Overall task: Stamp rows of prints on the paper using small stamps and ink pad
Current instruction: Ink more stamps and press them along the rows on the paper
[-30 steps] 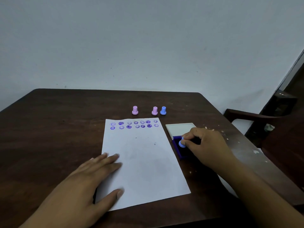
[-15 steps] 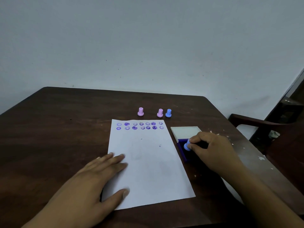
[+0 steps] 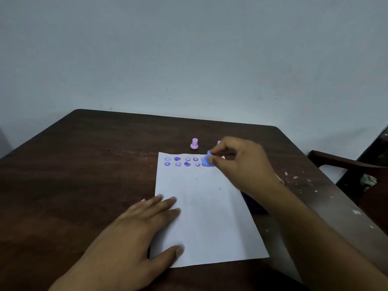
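Note:
A white sheet of paper lies on the dark wooden table, with two rows of purple smiley prints along its top edge. My right hand pinches a small blue stamp, blurred, over the right end of those rows. My left hand lies flat with spread fingers on the paper's lower left corner. A pink stamp stands upright beyond the paper; another pink stamp peeks out behind my right fingers. The dark blue ink pad is mostly hidden under my right forearm.
A dark wooden chair stands at the table's right side. Pale flecks mark the right part of the tabletop. A plain grey-blue wall rises behind the table's far edge.
My right hand has lifted the blue stamp off the ink pad and carried it left and away to the right end of the printed rows. My left hand stays on the paper.

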